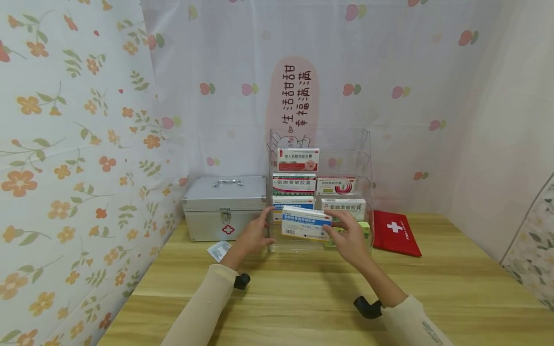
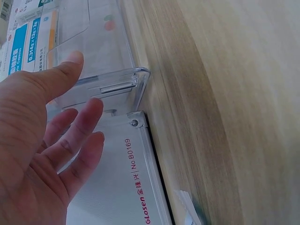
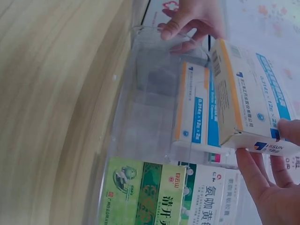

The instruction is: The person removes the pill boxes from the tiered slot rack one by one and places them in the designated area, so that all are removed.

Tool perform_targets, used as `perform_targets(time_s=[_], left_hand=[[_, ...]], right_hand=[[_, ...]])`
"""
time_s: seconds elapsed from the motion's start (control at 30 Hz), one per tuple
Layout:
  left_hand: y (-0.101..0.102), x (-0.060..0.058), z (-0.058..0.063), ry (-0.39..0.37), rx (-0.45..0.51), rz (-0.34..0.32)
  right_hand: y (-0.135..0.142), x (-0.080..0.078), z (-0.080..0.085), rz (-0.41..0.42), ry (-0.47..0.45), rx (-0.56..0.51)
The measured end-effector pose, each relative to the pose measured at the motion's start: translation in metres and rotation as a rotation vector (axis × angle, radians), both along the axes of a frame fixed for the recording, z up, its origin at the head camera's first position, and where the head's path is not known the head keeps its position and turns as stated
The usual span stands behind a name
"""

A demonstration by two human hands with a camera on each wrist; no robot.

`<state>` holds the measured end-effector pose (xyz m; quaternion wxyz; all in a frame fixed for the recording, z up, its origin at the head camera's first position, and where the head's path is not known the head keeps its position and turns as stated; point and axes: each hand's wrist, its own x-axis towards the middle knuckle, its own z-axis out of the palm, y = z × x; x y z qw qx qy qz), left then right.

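Note:
My right hand (image 1: pixel 349 241) holds a white-and-blue medicine box (image 1: pixel 304 222) by its right end, thumb on the front. The box is slightly tilted before the lower tiers of a clear acrylic rack (image 1: pixel 294 247). Behind it, a matching blue-and-white box (image 3: pixel 193 105) stands in the rack, partly covered. My left hand (image 1: pixel 254 234) is at the rack's lower left side with its thumb and fingers spread apart. In the left wrist view its thumb overlaps the clear plastic, and the bent fingers hold no box.
Other medicine boxes stand in the rack, including a red-and-white one (image 1: pixel 298 160) on top and a green one (image 3: pixel 140 190) at the bottom right. A silver first-aid case (image 1: pixel 209 223) is left of the rack, a small packet (image 1: pixel 219 250) before it. A red pouch (image 1: pixel 396 233) lies right.

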<state>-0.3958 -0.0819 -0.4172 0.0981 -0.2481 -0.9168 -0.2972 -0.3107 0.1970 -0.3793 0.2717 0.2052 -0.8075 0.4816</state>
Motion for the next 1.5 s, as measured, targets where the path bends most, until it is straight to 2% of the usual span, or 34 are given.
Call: perform_targets(time_s=[0.2, 0.43, 0.8, 1.17, 1.33, 1.5], left_hand=[[0.0, 0.001, -0.001, -0.025, 0.008, -0.001], [0.001, 0.0, 0.0, -0.023, 0.027, -0.014], [0.002, 0.002, 0.002, 0.001, 0.014, -0.003], [0.001, 0.002, 0.002, 0.005, -0.007, -0.003], [0.001, 0.001, 0.002, 0.009, -0.008, -0.01], [0.001, 0.001, 0.002, 0.007, -0.002, -0.013]], right_hand=[[0.001, 0.008, -0.003, 0.03, 0.003, -0.026], [0.003, 0.016, -0.002, -0.003, -0.046, -0.015], [0.004, 0.016, -0.009, 0.025, -0.28, -0.032], [0.001, 0.012, -0.019, 0.076, -0.42, -0.072], [0.0, 0.011, -0.023, 0.082, -0.431, -0.078], [-0.001, 0.012, -0.027, 0.056, -0.43, -0.028]])
